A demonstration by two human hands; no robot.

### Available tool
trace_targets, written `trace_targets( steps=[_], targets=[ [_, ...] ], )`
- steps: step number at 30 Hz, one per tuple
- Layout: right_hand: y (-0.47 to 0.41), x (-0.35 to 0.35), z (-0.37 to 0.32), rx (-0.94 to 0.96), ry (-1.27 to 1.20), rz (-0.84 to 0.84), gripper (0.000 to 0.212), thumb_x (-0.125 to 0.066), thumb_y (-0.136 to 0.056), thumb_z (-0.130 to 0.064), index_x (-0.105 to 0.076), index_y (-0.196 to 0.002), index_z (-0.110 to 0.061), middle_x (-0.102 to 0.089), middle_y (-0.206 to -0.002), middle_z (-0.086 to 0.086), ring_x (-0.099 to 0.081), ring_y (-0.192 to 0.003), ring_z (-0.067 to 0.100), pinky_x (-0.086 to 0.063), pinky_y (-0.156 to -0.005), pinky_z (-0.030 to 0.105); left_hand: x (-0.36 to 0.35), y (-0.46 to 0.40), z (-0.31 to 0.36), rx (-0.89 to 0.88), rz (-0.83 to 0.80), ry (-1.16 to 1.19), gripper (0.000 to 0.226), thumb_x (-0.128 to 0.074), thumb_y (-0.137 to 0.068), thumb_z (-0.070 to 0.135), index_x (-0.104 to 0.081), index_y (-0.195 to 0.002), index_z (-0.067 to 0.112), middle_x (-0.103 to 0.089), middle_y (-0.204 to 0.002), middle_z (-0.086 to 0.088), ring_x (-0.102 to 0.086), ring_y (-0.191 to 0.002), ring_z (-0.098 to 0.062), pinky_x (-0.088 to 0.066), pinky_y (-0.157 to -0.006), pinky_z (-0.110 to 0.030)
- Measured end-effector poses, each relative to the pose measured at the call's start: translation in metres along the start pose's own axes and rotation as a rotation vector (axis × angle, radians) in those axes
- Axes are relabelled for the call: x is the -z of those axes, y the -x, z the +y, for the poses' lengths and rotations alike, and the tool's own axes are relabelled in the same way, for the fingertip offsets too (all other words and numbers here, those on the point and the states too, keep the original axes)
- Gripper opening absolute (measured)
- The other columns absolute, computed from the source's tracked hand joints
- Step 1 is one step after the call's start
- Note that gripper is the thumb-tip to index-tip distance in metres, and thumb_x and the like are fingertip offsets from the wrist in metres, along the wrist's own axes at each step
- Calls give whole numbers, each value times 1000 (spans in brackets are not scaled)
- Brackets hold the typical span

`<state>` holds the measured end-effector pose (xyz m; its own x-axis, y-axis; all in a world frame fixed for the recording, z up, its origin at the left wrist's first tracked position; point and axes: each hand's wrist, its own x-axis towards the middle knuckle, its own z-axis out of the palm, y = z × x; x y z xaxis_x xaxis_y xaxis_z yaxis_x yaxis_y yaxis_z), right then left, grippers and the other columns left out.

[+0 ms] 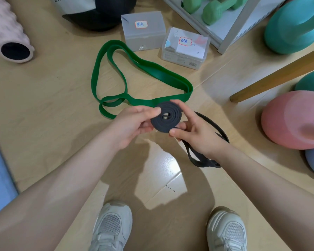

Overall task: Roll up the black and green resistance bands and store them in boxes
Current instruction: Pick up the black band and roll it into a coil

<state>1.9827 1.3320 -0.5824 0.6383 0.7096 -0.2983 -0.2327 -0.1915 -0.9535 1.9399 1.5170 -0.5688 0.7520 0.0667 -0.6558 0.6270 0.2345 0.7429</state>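
Partway through, judging by the black band [166, 117]: sitting as a tight flat coil between both hands, held above the floor [49, 98], with a loose tail [205, 142] trailing off to the right, passing behind the right wrist and ending in a slack loop on the floor. Left hand [132, 125] pinching the coil's left edge, thumb on top and fingers curled beneath. Right hand [194, 131] gripping the coil's right and lower edge, thumb pressing at the bottom, fingers wrapping round the top. Still needing several turns, apparently, before the tail is taken up.

Lying untouched just beyond the hands, the green band [116, 73]: sprawling unrolled in loose loops across the floor, its far bend nearly touching the first box. Waiting further back, side by side, two translucent boxes, both with lids on: the black-labelled box [143, 31] on the left, the green-labelled box [186, 48] on the right. Nothing stored yet, as far as can be told; remaining by this reckoning: finishing the black roll, boxing it, rolling the green, boxing that.
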Motion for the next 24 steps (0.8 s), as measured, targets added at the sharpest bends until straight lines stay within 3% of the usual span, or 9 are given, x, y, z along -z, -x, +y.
trace_targets(
  steps=[3, 5, 8, 12, 16, 20, 24],
  targets=[
    [-4, -5, -3, 36, -59, 148, 64, -54, -87, 8, -29, -133, -29, -65, -65, -12, -53, -60, 3, -44, -61, 16, -17, 4, -9, 8, 60, 258, 22, -62, -84, 24, -61, -104, 15, -70, -102, -1, -65, -93, -13, -49, -92, -30],
    [-5, -7, -3, 29, -87, 194, 62, -53, -88, 7, -29, -130, -32, -65, -62, -10, -54, -59, 1, -43, -62, 14, -30, 9, -21, -24, 87, 298, 18, -61, -86, 23, -60, -103, 19, -71, -100, 3, -66, -91, -7, -46, -93, -28],
    [-6, -11, -2, 18, -49, 218, 63, -55, -88, 4, -28, -132, -32, -67, -62, -9, -61, -63, -1, -44, -67, 11, -38, 14, -33, -74, 119, 303, 19, -58, -88, 21, -60, -107, 19, -70, -99, 4, -66, -85, -3, -43, -83, -22],
    [-6, -16, 1, 8, -13, 199, 64, -56, -88, 4, -27, -140, -20, -65, -73, -2, -61, -64, 1, -44, -65, 14, -39, 13, -35, -68, 121, 325, 14, -58, -89, 19, -60, -103, 21, -69, -100, -1, -64, -86, -6, -43, -74, -19],
    [-4, -18, 4, -18, -44, 147, 65, -53, -88, 7, -25, -139, -21, -67, -84, -5, -63, -72, 3, -47, -71, 16, -39, 16, -34, -109, 122, 403, 11, -56, -89, 11, -62, -96, 16, -70, -87, -2, -64, -76, -10, -50, -62, -14],
    [-10, -21, 5, -92, 50, 89, 80, -57, -87, 4, -7, -146, -19, -57, -121, 2, -62, -99, 11, -47, -92, 27, -30, 13, -37, -121, 199, 288, 10, -61, -86, 9, -66, -85, 17, -58, -86, -10, -53, -69, -14, -50, -62, -14],
    [-12, -34, 10, -159, 103, 151, 106, -68, -82, -7, 17, -146, -14, -50, -126, -8, -54, -109, 0, -39, -94, 9, -27, 14, -37, -107, 214, 265, 12, -62, -85, 6, -66, -84, 17, -69, -78, -2, -64, -65, -9, -52, -60, -15]
  ],
)
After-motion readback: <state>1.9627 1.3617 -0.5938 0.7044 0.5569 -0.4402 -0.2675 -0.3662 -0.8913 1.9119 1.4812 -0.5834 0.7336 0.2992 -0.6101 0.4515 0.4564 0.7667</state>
